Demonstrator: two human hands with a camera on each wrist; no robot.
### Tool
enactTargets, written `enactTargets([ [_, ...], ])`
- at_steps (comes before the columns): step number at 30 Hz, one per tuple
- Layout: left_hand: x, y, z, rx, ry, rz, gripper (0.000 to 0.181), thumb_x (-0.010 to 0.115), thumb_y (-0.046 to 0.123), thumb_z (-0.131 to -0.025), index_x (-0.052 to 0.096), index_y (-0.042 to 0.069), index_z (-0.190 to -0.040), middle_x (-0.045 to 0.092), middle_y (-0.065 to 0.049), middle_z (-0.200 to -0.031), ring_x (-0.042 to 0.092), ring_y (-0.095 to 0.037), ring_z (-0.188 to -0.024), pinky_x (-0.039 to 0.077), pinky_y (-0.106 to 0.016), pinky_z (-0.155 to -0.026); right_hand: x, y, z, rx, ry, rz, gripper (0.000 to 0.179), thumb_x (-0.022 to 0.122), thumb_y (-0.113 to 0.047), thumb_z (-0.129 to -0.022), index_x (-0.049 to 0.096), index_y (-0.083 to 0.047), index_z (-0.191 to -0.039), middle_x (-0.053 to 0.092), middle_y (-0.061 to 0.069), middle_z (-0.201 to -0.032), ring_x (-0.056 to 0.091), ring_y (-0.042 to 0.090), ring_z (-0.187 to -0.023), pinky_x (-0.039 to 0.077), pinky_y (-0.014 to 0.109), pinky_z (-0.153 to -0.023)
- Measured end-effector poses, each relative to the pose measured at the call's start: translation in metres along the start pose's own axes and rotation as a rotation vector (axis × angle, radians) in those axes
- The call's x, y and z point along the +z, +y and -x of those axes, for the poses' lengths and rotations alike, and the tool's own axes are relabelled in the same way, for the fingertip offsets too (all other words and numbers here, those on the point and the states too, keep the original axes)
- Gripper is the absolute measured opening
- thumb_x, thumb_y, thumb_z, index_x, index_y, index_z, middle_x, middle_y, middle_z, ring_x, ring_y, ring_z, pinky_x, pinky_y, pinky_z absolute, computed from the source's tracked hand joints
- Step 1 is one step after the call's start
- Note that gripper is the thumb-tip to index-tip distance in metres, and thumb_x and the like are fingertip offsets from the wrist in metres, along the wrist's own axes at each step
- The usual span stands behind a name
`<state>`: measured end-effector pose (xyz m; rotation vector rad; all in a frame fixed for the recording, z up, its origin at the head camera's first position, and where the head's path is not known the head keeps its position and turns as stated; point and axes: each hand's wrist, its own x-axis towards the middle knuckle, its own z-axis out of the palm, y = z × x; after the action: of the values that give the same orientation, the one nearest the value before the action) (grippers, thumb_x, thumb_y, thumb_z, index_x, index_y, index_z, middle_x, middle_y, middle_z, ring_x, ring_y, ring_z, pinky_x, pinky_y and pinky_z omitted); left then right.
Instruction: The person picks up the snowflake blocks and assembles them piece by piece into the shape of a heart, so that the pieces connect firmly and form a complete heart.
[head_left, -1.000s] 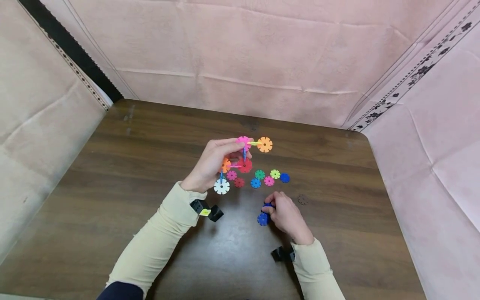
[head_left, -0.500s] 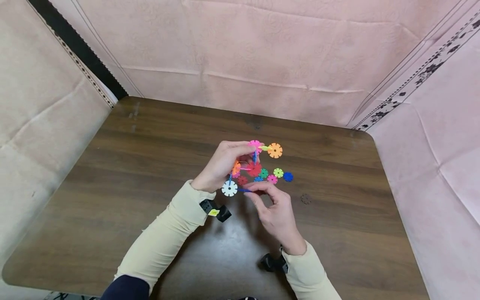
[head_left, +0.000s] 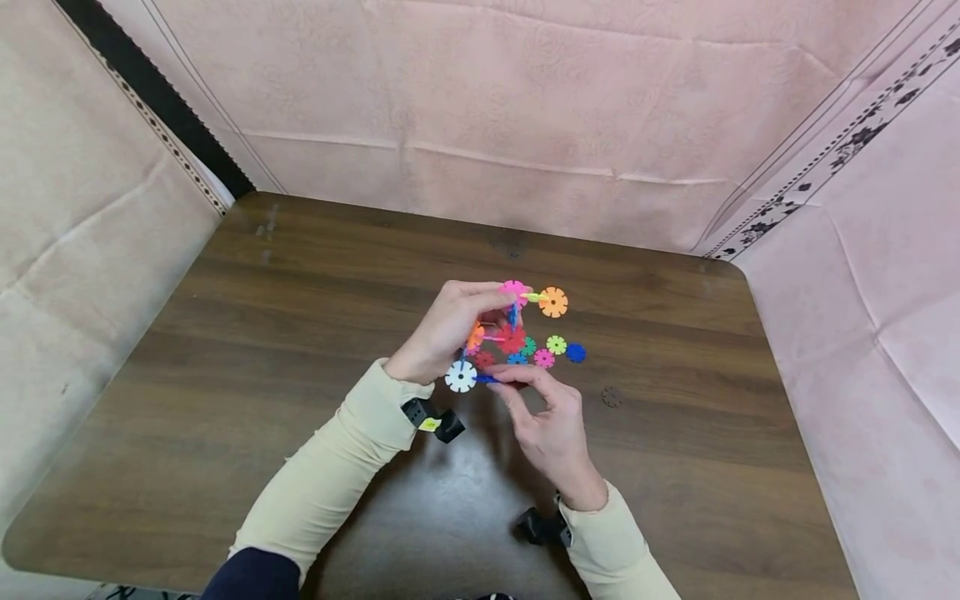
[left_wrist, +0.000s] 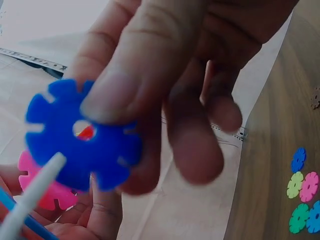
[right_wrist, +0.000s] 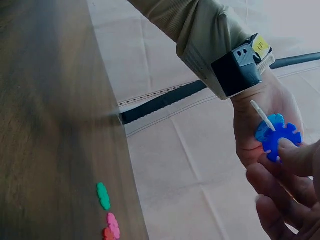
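My left hand (head_left: 446, 329) holds a chain of slotted plastic discs above the table, gripping it near a pink disc (head_left: 513, 292). An orange disc (head_left: 553, 302) sticks out at the chain's far right end. A red disc (head_left: 512, 339) and another orange disc (head_left: 476, 335) lie along its middle, with blue ones seen edge-on between. At the near end is a white disc (head_left: 461, 377). My right hand (head_left: 551, 425) pinches a dark blue disc (left_wrist: 55, 145) between thumb and fingers, its edge right at the white disc's rim. In the left wrist view the white disc appears edge-on, overlapping the blue one.
Several loose discs lie on the wooden table beyond my hands, among them a yellow-green disc (head_left: 556, 344), a loose pink disc (head_left: 543, 358) and a loose blue disc (head_left: 576, 353). A dark brown disc (head_left: 612, 397) lies to their right. Pink cloth (head_left: 480, 108) walls the table.
My right hand has lifted the dark blue disc from the table and brought it left and up to the white disc. Over the last half second both hands have hardly moved.
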<state>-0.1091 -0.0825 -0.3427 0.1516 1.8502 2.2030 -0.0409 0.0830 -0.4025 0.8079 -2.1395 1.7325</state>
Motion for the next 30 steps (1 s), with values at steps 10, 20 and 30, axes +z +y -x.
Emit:
enactTargets([
  [10, -0.001, 0.004, -0.001, 0.007, 0.057, 0.091, 0.023, 0.062, 0.023, -0.094, 0.074, 0.002, -0.094, 0.065, -0.008, -0.081, 0.059, -0.019, -0.073, 0.052, -0.026, -0.064, 0.005, -0.003, 0.005, -0.011, 0.009, -0.047, 0.026, 0.075, 0.013, -0.076, 0.065, -0.001, -0.095, 0.073, 0.013, -0.098, 0.071, 0.022, -0.091, 0.055, 0.03, -0.083],
  [20, 0.004, -0.002, 0.0, 0.056, 0.165, 0.032, 0.028, 0.058, 0.02, -0.097, 0.071, -0.004, -0.098, 0.065, -0.009, -0.079, 0.058, -0.022, -0.075, 0.05, -0.028, -0.07, 0.014, 0.003, 0.007, -0.12, 0.077, 0.045, 0.017, 0.077, 0.003, -0.078, 0.068, -0.002, -0.092, 0.073, 0.011, -0.093, 0.072, 0.022, -0.085, 0.056, 0.029, -0.079],
  [30, 0.007, -0.007, -0.003, 0.076, 0.148, 0.087, 0.026, 0.059, 0.023, -0.096, 0.074, 0.002, -0.095, 0.066, -0.011, -0.082, 0.06, -0.022, -0.076, 0.051, -0.028, -0.07, 0.007, 0.004, 0.006, -0.131, 0.054, 0.069, 0.028, 0.081, 0.006, -0.072, 0.07, -0.002, -0.097, 0.073, 0.011, -0.098, 0.071, 0.022, -0.089, 0.055, 0.03, -0.082],
])
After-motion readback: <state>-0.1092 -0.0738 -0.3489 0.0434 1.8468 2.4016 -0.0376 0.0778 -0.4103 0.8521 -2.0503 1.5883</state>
